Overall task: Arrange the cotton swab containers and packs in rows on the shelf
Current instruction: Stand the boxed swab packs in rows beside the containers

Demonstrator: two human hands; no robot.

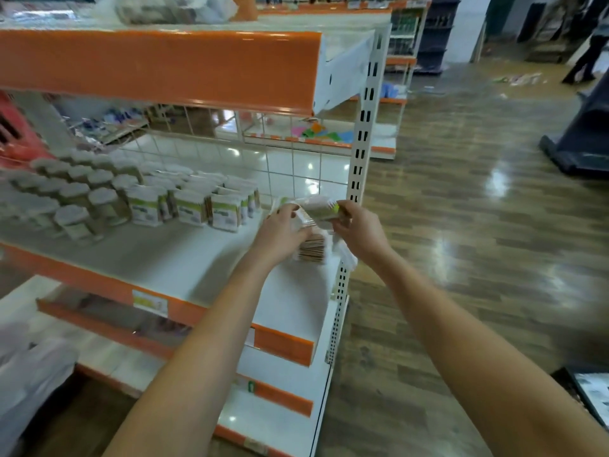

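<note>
A clear plastic pack of wooden-stemmed cotton swabs with a green label (313, 209) is held above the right end of the white metal shelf with the orange front lip (184, 258). It is pinched at its left end by the curled fingers of the left hand (280, 230) and at its right end by the fingers and thumb of the right hand (357, 230). Beneath the hands, a small heap of similar clear swab packs (313, 249) lies loose, close to the shelf's right edge.

The main risk is judged to lie at that edge: the heap sits just beside the white perforated upright post (342, 282), and a brush from either wrist could push a pack over the side onto the glossy wood-pattern floor (461, 225). The slick wrapper could also slip from a two-point pinch if one hand is released early.

Further left, rows already stand: white-and-green boxed swab packs (197, 206) and, beyond them, round clear containers with white lids (75, 199). A careless placement could topple the nearest upright packs, which stand close together.

Open room is seen between the boxed rows and the heap, and along the bare front strip of the shelf. The white wire-grid back panel (263, 159) bounds the rear, and the orange-fronted shelf above (164, 67) limits lifting height.
</note>
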